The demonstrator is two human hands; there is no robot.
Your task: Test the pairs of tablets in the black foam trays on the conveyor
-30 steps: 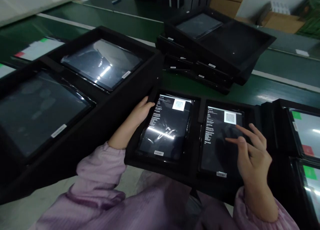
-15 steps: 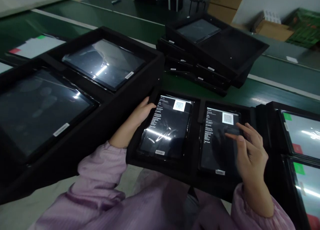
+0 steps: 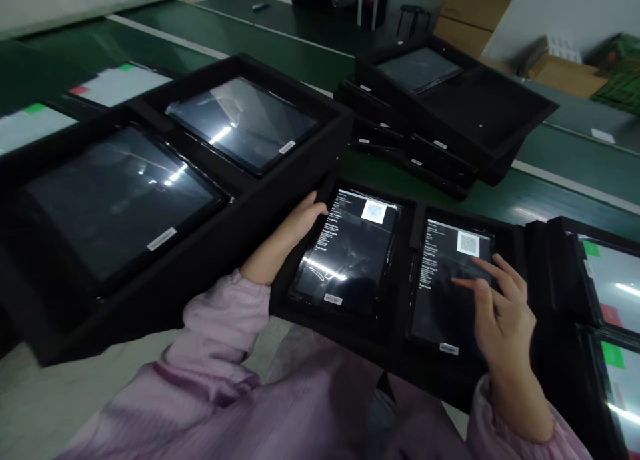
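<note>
In front of me is a black foam tray (image 3: 403, 293) with two tablets in its recesses. My left hand (image 3: 300, 227) grips the tray's left edge, thumb over the rim and the other fingers mostly hidden. Beside it, the left tablet (image 3: 350, 260) shows white text lines and a QR code on a dark screen. A similar page is lit on the right tablet (image 3: 430, 313). Over that screen is my right hand (image 3: 500, 307), fingers apart and holding nothing, with the index finger stretched toward the text. Whether the fingertip touches the glass I cannot tell.
At left stands a larger black tray (image 3: 280, 180) with two dark-screened tablets. More black trays (image 3: 465, 113) lie stacked crookedly behind, on the green conveyor belt (image 3: 555, 200). Tablets with white screens and coloured corners (image 3: 615, 273) sit at right. Cardboard boxes (image 3: 473, 13) are at the back.
The whole scene has shifted slightly right in view as the camera turned. My right index finger has shifted slightly over the right tablet; my left hand keeps its hold.
</note>
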